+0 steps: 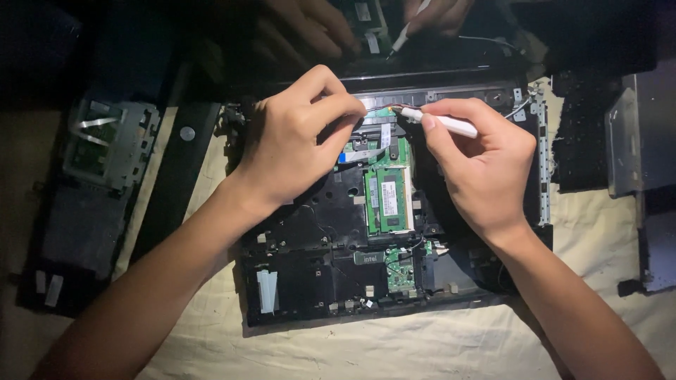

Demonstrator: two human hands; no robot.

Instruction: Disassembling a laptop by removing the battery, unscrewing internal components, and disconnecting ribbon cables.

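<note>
One opened laptop base (310,281), black hard plastic, lies on a pale wrinkled cloth (394,345). In it sit two green circuit boards: a flat rectangular memory module (389,200) and a smaller card (401,271) below. Your left hand (289,144) rests on the base, fingertips curled down at its top edge; whether its grip pinches anything, you cannot tell. Your right hand (479,165) has its grip pressed around one slim white tool (440,122), long axis near level, tip pointing left toward your left fingertips.
</note>
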